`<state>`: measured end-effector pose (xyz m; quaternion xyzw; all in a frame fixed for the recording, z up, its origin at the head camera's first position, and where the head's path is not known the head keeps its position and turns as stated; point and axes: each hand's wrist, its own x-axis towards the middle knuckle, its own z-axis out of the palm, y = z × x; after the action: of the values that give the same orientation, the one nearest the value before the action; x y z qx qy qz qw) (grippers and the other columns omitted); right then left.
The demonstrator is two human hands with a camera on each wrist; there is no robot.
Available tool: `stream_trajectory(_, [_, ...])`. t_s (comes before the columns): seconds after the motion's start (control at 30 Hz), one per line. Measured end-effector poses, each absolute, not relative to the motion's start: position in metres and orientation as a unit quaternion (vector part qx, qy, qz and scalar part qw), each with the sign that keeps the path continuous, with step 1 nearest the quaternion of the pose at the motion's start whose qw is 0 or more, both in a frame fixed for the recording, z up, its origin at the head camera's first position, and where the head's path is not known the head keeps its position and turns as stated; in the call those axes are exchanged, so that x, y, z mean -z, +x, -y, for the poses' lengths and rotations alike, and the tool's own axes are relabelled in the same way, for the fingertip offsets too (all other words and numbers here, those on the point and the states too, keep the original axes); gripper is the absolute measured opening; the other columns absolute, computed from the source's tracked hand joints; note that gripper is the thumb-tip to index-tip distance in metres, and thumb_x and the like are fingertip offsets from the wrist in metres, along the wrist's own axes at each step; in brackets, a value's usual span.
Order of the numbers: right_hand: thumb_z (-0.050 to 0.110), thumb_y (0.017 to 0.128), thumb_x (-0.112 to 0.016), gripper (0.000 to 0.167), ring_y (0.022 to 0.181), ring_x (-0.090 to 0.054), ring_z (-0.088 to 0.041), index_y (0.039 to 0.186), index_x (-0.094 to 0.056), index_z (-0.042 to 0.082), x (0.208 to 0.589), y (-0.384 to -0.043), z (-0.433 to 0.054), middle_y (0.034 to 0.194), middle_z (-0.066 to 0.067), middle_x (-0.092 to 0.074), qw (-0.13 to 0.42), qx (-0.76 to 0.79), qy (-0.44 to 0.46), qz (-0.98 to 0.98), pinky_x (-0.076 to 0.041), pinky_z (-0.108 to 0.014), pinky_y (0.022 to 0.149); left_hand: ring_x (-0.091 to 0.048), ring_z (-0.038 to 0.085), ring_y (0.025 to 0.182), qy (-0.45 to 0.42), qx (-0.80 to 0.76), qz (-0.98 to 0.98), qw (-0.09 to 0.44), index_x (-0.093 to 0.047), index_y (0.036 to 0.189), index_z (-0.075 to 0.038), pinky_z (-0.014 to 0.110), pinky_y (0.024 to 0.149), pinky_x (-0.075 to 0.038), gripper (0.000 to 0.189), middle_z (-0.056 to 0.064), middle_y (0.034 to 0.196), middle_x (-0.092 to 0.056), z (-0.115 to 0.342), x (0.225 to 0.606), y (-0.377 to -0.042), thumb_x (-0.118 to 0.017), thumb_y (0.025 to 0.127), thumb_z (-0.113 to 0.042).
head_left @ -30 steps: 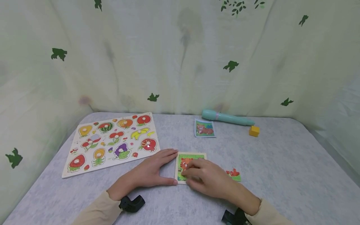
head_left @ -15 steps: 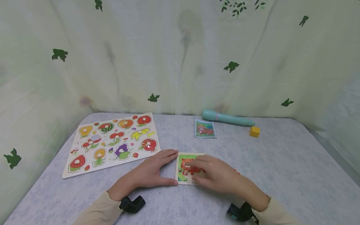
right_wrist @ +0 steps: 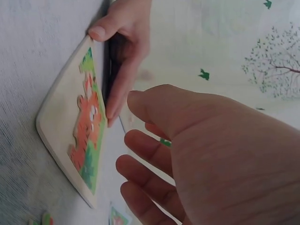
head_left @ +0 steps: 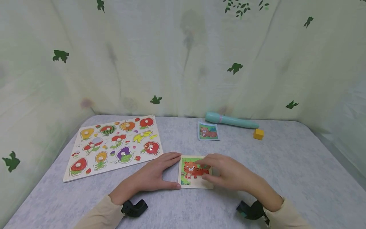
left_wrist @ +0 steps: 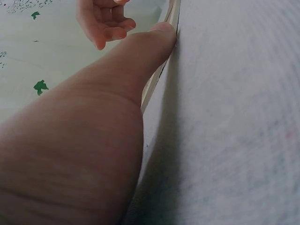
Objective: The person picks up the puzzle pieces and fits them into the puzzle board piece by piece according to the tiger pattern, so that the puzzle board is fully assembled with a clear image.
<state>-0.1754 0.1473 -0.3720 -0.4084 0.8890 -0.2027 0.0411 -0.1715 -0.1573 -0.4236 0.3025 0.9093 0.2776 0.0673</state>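
Observation:
A small wooden jigsaw tray (head_left: pixel 200 183) lies flat on the table, showing an orange tiger (head_left: pixel 191 169) on green pieces. Bare wood shows across its lower right part. My left hand (head_left: pixel 154 173) rests at the tray's left edge, thumb by the near corner and straight fingers by the far one. Over the tray's right side hovers my right hand (head_left: pixel 228 171), its fingers loosely bent and nothing between them. In the right wrist view its fingertips stand apart from the tray (right_wrist: pixel 61 103). A loose jigsaw piece (right_wrist: pixel 47 219) peeks in at that view's lower left; the right hand hides it from the head view.
A fruit peg puzzle board (head_left: pixel 137 147) lies at the left. Behind the tray is a small picture card (head_left: pixel 208 131) with a bear-like animal. A teal pen-shaped stick (head_left: pixel 231 120) and a yellow cube (head_left: pixel 258 134) sit at the back right. A leaf-patterned curtain (head_left: pixel 183 63) hangs behind.
My right hand has drawn back to the right from the tiger's face, its fingers spreading, so more of the tiger and bare wood shows. The left hand has stayed put.

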Motion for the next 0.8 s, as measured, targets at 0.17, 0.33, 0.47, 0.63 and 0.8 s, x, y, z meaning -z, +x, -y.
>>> stream_trajectory(0.17, [0.029, 0.097, -0.073, 0.037, 0.096, -0.062, -0.009, 0.133, -0.069, 0.018, 0.367, -0.178, -0.154, 0.114, 0.009, -0.070, 0.042, 0.205, -0.400, -0.892, -0.056, -0.029, 0.083, -0.029, 0.016, 0.154, 0.300, -0.276, -0.910, 0.069, -0.040, 0.161, -0.022, 0.051, 0.122, -0.033, 0.098, -0.009, 0.165, -0.036, 0.157, 0.423, -0.171, -0.075, 0.082, -0.070])
stream_trajectory(0.33, [0.027, 0.096, -0.075, 0.038, 0.099, -0.065, -0.011, 0.132, -0.069, 0.016, 0.362, -0.181, -0.160, 0.118, 0.006, -0.071, 0.055, 0.218, -0.399, -0.889, -0.058, -0.034, 0.084, -0.029, 0.016, 0.154, 0.301, -0.279, -0.909, 0.069, -0.040, 0.160, -0.022, 0.051, 0.122, -0.033, 0.098, -0.009, 0.165, -0.036, 0.157, 0.423, -0.171, -0.075, 0.082, -0.069])
stream_trajectory(0.47, [0.027, 0.096, -0.075, 0.038, 0.100, -0.065, -0.012, 0.132, -0.069, 0.015, 0.358, -0.183, -0.166, 0.120, 0.005, -0.071, 0.074, 0.223, -0.391, -0.890, -0.058, -0.035, 0.084, -0.029, 0.016, 0.154, 0.301, -0.278, -0.910, 0.069, -0.040, 0.160, -0.022, 0.051, 0.122, -0.033, 0.099, -0.009, 0.165, -0.036, 0.157, 0.424, -0.172, -0.075, 0.082, -0.070])
stream_trajectory(0.63, [0.027, 0.096, -0.075, 0.038, 0.101, -0.065, -0.015, 0.132, -0.068, 0.015, 0.354, -0.185, -0.174, 0.119, 0.004, -0.072, 0.089, 0.233, -0.390, -0.886, -0.058, -0.035, 0.083, -0.029, 0.015, 0.154, 0.301, -0.277, -0.910, 0.069, -0.039, 0.161, -0.022, 0.050, 0.122, -0.032, 0.099, -0.010, 0.165, -0.035, 0.157, 0.424, -0.172, -0.074, 0.082, -0.070])
stream_trajectory(0.8, [0.031, 0.096, -0.076, 0.039, 0.101, -0.065, -0.017, 0.130, -0.069, 0.016, 0.353, -0.189, -0.182, 0.118, 0.005, -0.073, 0.102, 0.246, -0.398, -0.878, -0.058, -0.035, 0.084, -0.029, 0.015, 0.154, 0.301, -0.275, -0.910, 0.069, -0.039, 0.161, -0.022, 0.051, 0.122, -0.033, 0.099, -0.010, 0.165, -0.036, 0.157, 0.423, -0.172, -0.075, 0.082, -0.070])
